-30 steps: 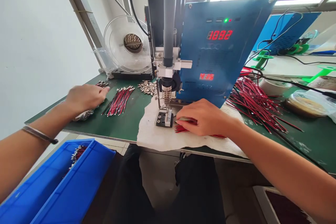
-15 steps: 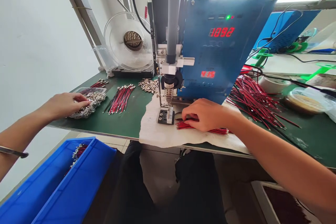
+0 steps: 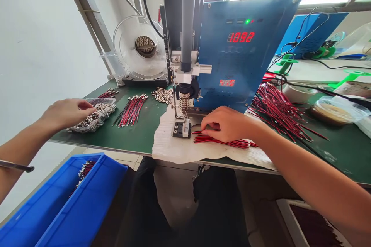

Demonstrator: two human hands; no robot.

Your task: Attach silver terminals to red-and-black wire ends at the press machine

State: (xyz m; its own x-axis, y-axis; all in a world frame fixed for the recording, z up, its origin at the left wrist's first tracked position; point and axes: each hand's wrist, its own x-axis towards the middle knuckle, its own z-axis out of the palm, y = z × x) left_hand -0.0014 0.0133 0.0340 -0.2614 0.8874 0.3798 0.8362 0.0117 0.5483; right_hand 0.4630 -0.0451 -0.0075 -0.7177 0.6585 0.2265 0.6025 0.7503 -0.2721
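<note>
My right hand [image 3: 227,123] pinches a red-and-black wire [image 3: 197,132], whose end points left toward the black fixture block [image 3: 176,129] under the soldering machine's spring-wrapped tip [image 3: 184,104]. Below this hand, a bundle of red-and-black wires [image 3: 223,141] lies on a white cloth [image 3: 169,148]. At the left, my left hand [image 3: 68,112] is over a clear plastic tub [image 3: 84,128] of small metal connectors [image 3: 103,111]. Its thumb and fingers are drawn together at the pile, and whatever lies between them is too small to make out.
The blue machine housing [image 3: 232,58] stands behind my right hand. Wires with connectors [image 3: 133,110] and loose connectors [image 3: 162,95] lie left of the machine. More wires [image 3: 275,110] are heaped at the right. A blue bin [image 3: 101,177] sits below the table's left edge.
My right hand has lifted slightly off the bundle, and a single wire now shows from its fingertips. My left hand stays at the connector tub, its fingers shifting slightly. The view has shifted a little.
</note>
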